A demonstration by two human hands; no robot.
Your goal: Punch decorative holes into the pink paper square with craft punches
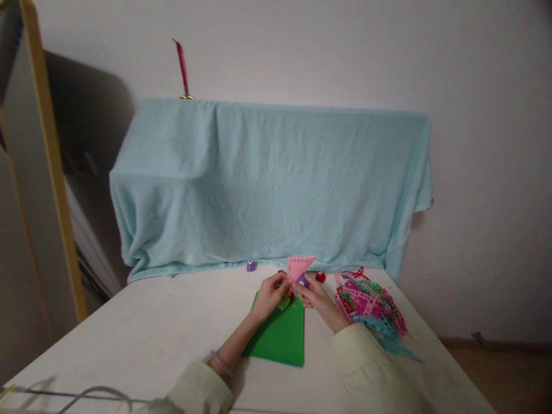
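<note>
A pink paper triangle [299, 266] with small punched holes along its edges stands up between my two hands. My left hand [273, 292] pinches its lower left part, fingers closed. My right hand [314, 293] closes on its lower right side. A small purple punch [303, 281] shows right at my right fingers; whether they grip it too is unclear. Below, a lime green punch [283, 303] lies near my left hand on a stack of green paper [280, 339]. Something red shows partly behind my fingers.
A red punch [319, 276] and another purple punch [250, 265] stand at the table's back. To the right lies a heap of colourful punched paper strips [368, 302]. A light blue towel [276, 184] hangs behind the white table [172, 328]. A grey cable [97, 390] crosses the front left.
</note>
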